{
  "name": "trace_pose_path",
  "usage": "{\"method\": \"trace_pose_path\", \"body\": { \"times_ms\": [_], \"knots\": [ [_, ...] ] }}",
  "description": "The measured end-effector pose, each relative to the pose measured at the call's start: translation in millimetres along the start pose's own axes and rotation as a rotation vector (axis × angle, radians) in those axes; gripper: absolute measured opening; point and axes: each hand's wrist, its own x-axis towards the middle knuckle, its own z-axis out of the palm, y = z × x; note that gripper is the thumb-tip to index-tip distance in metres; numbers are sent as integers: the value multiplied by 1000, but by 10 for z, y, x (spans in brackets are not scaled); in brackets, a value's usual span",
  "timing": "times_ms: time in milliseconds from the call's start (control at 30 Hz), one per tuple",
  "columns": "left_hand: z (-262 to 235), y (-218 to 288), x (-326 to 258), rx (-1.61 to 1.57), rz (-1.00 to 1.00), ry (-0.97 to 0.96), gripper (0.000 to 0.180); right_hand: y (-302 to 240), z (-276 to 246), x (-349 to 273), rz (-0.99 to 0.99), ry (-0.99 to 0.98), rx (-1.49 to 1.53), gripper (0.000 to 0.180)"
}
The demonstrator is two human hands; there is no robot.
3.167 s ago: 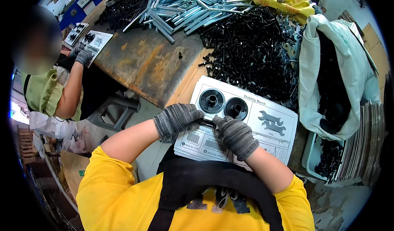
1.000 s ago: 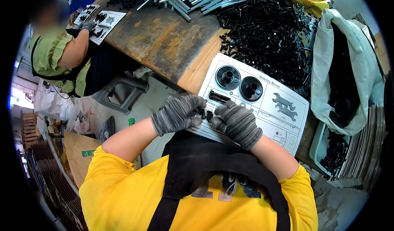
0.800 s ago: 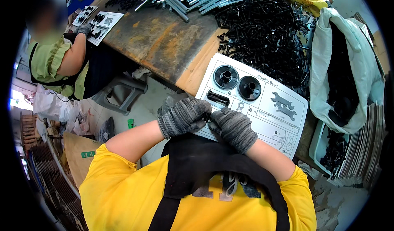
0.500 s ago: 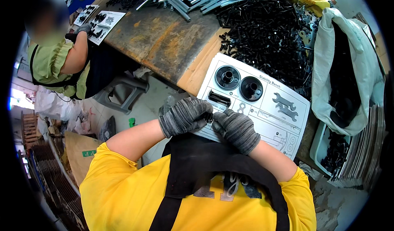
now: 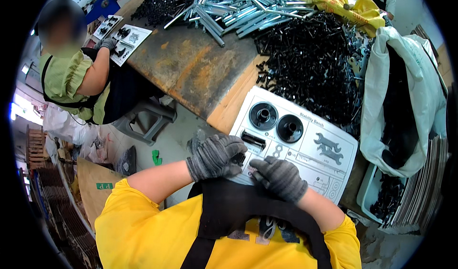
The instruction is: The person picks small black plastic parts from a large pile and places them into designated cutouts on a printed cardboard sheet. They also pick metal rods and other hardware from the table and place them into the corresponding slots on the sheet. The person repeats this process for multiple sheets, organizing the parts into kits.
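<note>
A white printed card (image 5: 305, 161) lies on the bench edge in front of me. It carries two black round discs (image 5: 263, 116), a black bar-shaped piece (image 5: 253, 139) and two grey wrenches (image 5: 329, 147). My left hand (image 5: 217, 157), in a grey knit glove, is curled around a small black part (image 5: 238, 158) at the card's near left corner. Beside it, my gloved right hand (image 5: 279, 176) rests its fingertips on the card, just right of that part. The two hands almost touch.
A heap of black bolts (image 5: 310, 59) and silver rods (image 5: 238, 6) covers the rusty bench top (image 5: 191, 68). At right are a white bag of black parts (image 5: 405, 92) and stacked sheets (image 5: 420, 192). A co-worker (image 5: 71, 73) fills another card (image 5: 121, 35) at left, on a grey stool (image 5: 143, 121).
My hands have stayed together at the card's near edge, shifting slightly. My left fingers have curled tighter over the small black part. The co-worker keeps working at their own card.
</note>
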Motion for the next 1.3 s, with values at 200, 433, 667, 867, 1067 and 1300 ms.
{"method": "trace_pose_path", "body": {
  "times_ms": [200,433,667,867,1067,1300],
  "knots": [
    [-439,-432,483,-109,-189,363,39,306,-375,-321,-38,136,165,22],
    [-726,-1896,1626,435,-703,248,42,481,-555,-674,253,234,339,22],
    [-795,-2052,1800,544,-1028,174,40,554,-559,-993,390,306,320,23],
    [-913,-2905,1437,451,-1086,284,46,675,-574,-1209,343,451,192,20],
    [-966,-2954,933,-559,-1185,665,28,889,-818,-1806,448,693,-168,15],
    [-651,-2087,1150,-419,-725,762,18,1718,-1252,-2958,1255,461,-480,32]
  ]
}}
